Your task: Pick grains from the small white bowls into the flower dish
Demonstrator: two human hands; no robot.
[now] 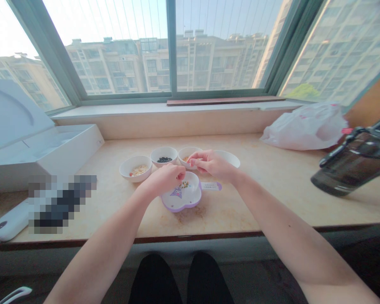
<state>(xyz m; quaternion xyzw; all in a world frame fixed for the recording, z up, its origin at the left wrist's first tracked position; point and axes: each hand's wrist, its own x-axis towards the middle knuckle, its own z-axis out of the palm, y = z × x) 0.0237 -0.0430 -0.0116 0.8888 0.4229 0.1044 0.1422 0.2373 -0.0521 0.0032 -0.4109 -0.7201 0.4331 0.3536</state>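
A small white dish with a purple rim (pixel 183 198) sits on the stone sill in front of me and holds a few mixed grains. My left hand (pixel 165 177) hovers over its left part with the fingers pinched together. My right hand (pixel 210 164) is just above the dish's far edge, fingers also pinched on something too small to name. Behind them stand several small white bowls: one with pale and red bits (pixel 135 168), one with black beans (pixel 164 155), one mostly hidden (pixel 185 153) and one behind my right hand (pixel 231 158).
A white open box (pixel 50 147) stands at the left, with a white device (pixel 6 223) near the sill's front edge. At the right lie a white plastic bag (pixel 307 126) and a dark water jug (pixel 354 160). Windows rise behind the sill.
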